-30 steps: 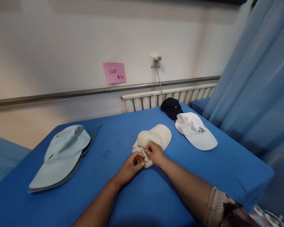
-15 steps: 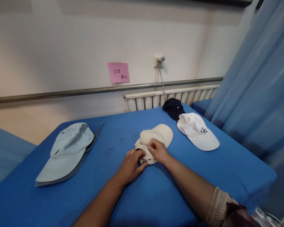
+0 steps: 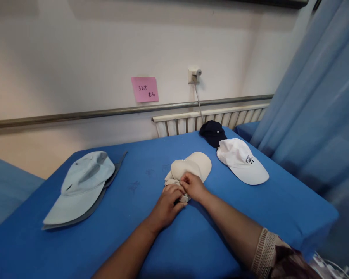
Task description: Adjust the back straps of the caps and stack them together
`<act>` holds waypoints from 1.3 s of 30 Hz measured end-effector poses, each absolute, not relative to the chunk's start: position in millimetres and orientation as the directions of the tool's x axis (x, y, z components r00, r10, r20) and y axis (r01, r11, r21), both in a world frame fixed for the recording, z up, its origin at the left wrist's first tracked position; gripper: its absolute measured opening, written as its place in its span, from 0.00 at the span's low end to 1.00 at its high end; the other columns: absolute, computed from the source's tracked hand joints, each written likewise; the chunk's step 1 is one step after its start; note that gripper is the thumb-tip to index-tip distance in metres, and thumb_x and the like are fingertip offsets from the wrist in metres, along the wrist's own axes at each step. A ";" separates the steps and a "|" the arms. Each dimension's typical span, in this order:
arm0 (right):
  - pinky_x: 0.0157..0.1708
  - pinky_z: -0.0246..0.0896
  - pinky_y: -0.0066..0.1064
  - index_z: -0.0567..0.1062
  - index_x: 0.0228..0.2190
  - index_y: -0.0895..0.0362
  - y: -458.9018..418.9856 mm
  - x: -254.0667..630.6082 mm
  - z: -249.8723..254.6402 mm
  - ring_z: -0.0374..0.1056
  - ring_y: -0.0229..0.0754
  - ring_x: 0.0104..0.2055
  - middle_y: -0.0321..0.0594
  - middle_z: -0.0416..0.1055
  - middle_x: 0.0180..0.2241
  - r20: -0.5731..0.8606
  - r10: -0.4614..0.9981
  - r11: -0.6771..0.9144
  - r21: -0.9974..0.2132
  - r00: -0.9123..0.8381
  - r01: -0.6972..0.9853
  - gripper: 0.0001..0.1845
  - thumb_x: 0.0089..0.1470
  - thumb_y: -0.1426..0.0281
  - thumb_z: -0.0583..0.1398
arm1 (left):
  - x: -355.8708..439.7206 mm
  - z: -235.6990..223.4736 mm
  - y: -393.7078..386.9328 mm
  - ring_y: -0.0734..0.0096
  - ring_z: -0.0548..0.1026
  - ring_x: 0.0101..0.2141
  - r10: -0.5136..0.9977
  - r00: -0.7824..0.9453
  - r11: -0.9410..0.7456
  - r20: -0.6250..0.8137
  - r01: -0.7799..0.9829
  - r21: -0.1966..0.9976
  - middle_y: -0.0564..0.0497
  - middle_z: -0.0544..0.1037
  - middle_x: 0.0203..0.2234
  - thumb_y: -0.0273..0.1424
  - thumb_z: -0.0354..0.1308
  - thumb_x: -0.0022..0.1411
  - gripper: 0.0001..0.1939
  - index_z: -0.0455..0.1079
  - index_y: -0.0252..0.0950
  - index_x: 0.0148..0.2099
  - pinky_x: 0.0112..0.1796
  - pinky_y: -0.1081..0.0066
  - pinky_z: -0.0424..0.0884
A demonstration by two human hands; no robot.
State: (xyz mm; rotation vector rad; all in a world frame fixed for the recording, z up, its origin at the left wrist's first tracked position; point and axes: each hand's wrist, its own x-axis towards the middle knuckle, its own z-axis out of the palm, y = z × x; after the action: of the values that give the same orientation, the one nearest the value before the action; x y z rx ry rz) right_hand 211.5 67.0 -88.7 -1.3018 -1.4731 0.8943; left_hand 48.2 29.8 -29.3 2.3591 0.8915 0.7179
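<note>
A beige baseball cap point(image 3: 189, 166) lies in the middle of the blue-covered surface, its brim pointing to the far right and its back strap side toward me. My left hand point(image 3: 170, 201) is closed on the near back edge of the cap, its fingers covering most of the strap. Beside it, my right hand point(image 3: 193, 186) pinches the cap's fabric between thumb and forefinger. The cloth between both hands is bunched up, and part of it is hidden under the fingers.
Left, a pale blue cap point(image 3: 84, 178) rests on a grey cap point(image 3: 113, 176). To the right are a white cap point(image 3: 238, 159) with dark letters and a navy cap point(image 3: 212, 133). Behind stand a radiator point(image 3: 189, 124) and rail point(image 3: 104, 113); a blue curtain point(image 3: 317, 108) hangs right.
My left hand has shifted slightly right, over the back strap, closer to my right hand. The cap's back is more crumpled. My right hand keeps its pinch.
</note>
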 end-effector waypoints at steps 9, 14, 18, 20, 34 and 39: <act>0.27 0.53 0.26 0.70 0.27 0.54 65.2 212.1 -78.7 0.61 0.36 0.26 0.30 0.66 0.23 0.221 0.975 0.209 -0.908 -0.011 0.363 0.04 0.52 0.74 0.59 | 31.4 -28.4 42.6 0.65 0.75 0.35 0.942 0.335 -0.004 -0.020 0.070 0.998 0.47 0.78 0.35 0.42 0.62 0.60 0.15 0.73 0.34 0.41 0.40 0.66 0.70; 0.29 0.57 0.27 0.70 0.29 0.54 66.4 215.9 -81.0 0.64 0.38 0.27 0.31 0.68 0.24 0.243 0.970 0.229 -0.909 -0.004 0.348 0.03 0.55 0.71 0.58 | 19.0 -24.0 44.9 0.54 0.72 0.50 0.812 0.582 -0.373 0.035 0.472 0.799 0.44 0.77 0.50 0.36 0.69 0.50 0.27 0.71 0.39 0.54 0.53 0.57 0.65; 0.33 0.61 0.30 0.71 0.30 0.54 63.5 221.9 -71.0 0.66 0.39 0.30 0.33 0.70 0.27 0.270 0.962 0.242 -0.903 0.032 0.356 0.03 0.56 0.70 0.57 | 15.0 -23.7 47.7 0.56 0.73 0.47 0.775 0.627 -0.536 0.078 0.588 0.606 0.47 0.79 0.43 0.34 0.63 0.56 0.15 0.75 0.41 0.48 0.55 0.55 0.61; 0.40 0.63 0.33 0.72 0.33 0.54 56.3 225.0 -59.2 0.68 0.42 0.37 0.37 0.72 0.34 0.375 0.927 0.343 -0.851 0.004 0.399 0.04 0.54 0.73 0.58 | 15.9 -24.0 50.0 0.59 0.74 0.42 0.805 0.583 -0.499 0.109 0.565 0.657 0.49 0.80 0.37 0.34 0.60 0.59 0.08 0.75 0.39 0.40 0.51 0.59 0.64; 0.51 0.54 0.43 0.74 0.44 0.52 34.0 214.2 -37.9 0.69 0.47 0.46 0.40 0.76 0.42 0.487 0.795 0.601 -0.555 -0.361 0.575 0.15 0.54 0.68 0.67 | 21.3 -30.0 50.3 0.64 0.78 0.37 0.903 0.427 -0.169 0.054 0.238 0.956 0.51 0.81 0.32 0.36 0.62 0.59 0.18 0.71 0.37 0.51 0.45 0.65 0.70; 0.46 0.55 0.38 0.75 0.34 0.54 35.3 212.3 -41.3 0.70 0.44 0.39 0.37 0.75 0.32 0.530 0.796 0.588 -0.559 -0.293 0.585 0.04 0.54 0.72 0.64 | 13.6 -26.9 58.8 0.62 0.77 0.35 0.975 0.207 -0.142 0.081 0.300 0.943 0.52 0.81 0.29 0.35 0.67 0.51 0.13 0.75 0.38 0.40 0.43 0.65 0.69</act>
State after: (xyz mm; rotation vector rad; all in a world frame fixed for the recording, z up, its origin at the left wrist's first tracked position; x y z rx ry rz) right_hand 212.3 35.3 -41.3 -1.0977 -2.0026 0.3275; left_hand 13.6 58.8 -26.9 1.6116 1.2298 0.9774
